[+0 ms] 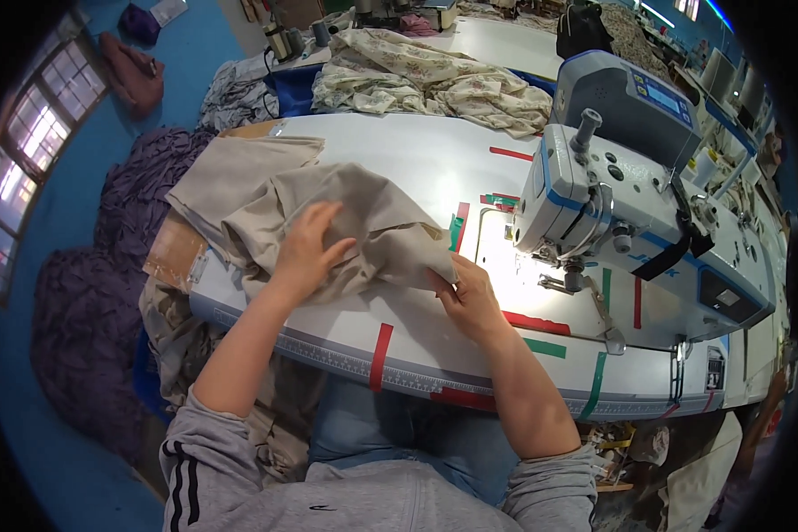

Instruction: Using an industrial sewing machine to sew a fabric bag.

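Note:
A beige piece of fabric (390, 213) lies bunched in loose folds on the white sewing table (399, 142), left of the sewing machine. My left hand (309, 248) rests on the fabric with its fingers spread. At the fabric's right corner, my right hand (470, 297) pinches the edge between thumb and fingers. The lit needle area of the sewing machine (563, 266) is a short way right of that hand, apart from the cloth.
Red tape (381, 356) and green tape strips mark the tabletop. Floral fabric (434, 80) is heaped behind the table. Dark purple cloth (89, 328) is piled at the left, by a blue wall. More beige cloth (279, 426) hangs below the table's left edge.

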{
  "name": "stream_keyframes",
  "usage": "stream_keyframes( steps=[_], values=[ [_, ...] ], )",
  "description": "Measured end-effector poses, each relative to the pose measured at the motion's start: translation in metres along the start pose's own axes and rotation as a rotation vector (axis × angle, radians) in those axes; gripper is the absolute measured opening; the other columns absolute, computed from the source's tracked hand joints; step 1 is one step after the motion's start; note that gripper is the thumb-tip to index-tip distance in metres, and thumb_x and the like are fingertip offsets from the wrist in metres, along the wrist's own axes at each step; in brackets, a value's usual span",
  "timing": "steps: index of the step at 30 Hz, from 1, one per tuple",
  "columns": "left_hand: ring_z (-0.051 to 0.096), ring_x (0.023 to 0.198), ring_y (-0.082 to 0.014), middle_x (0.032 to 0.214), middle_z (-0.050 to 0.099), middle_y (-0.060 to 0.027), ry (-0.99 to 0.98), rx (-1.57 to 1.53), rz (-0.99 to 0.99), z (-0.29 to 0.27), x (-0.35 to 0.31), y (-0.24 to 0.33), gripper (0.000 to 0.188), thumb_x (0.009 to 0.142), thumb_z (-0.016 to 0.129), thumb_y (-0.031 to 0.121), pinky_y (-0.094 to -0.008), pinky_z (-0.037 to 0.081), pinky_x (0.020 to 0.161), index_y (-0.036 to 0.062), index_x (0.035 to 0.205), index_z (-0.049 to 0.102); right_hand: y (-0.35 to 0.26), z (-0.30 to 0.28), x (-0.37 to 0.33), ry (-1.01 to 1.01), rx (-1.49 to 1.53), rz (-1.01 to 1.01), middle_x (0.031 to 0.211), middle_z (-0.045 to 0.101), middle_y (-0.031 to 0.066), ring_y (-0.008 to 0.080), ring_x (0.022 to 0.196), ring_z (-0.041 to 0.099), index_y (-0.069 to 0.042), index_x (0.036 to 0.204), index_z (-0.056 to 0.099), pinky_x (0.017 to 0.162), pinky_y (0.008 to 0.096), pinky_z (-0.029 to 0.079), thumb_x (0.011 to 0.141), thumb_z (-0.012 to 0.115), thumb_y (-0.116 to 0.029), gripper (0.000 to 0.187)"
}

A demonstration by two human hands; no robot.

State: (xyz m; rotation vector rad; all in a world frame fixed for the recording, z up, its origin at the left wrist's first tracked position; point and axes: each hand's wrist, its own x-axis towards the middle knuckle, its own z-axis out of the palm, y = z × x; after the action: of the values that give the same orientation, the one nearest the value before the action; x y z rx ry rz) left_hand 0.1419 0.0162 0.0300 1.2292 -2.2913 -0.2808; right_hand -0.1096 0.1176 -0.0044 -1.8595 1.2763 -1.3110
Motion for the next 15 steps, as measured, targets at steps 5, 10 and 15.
stream_keyframes(
  steps=[5,10,15],
  values=[
    [0.057,0.113,-0.0348,0.126,0.056,-0.016,-0.146,-0.002,0.023,-0.005,-0.007,-0.011,0.059,0.081,0.076,0.022,-0.0386,0.048,0.095,0.0034,0.132,0.053,-0.014,0.014,-0.005,0.025,-0.01,-0.161,0.093,0.065,0.0165,0.0366,0.079,0.063,-0.002,0.108,0.06,0.068,0.0411,0.052,0.082,0.066,0.001,0.026],
    [0.064,0.098,-0.0357,0.109,0.067,-0.016,-0.207,-0.001,-0.038,-0.006,-0.01,-0.015,0.029,0.085,0.066,0.01,-0.0376,0.051,0.085,0.0002,0.113,0.065,-0.01,-0.009,-0.019,0.307,-0.058,0.316,0.093,0.065,0.0149,0.0308,0.081,0.066,-0.005,0.117,0.058,0.069,0.0402,0.053,0.08,0.066,0.003,0.039],
    [0.063,0.075,-0.0179,0.08,0.068,-0.0112,-0.247,-0.252,-0.204,-0.033,-0.016,-0.029,0.019,0.091,0.061,0.013,-0.032,0.048,0.07,-0.0011,0.102,0.067,-0.023,-0.004,-0.039,0.332,-0.348,-0.442,0.106,0.063,0.0116,0.0311,0.092,0.064,-0.006,0.111,0.062,0.082,0.0424,0.055,0.076,0.067,0.003,0.037]
  ],
)
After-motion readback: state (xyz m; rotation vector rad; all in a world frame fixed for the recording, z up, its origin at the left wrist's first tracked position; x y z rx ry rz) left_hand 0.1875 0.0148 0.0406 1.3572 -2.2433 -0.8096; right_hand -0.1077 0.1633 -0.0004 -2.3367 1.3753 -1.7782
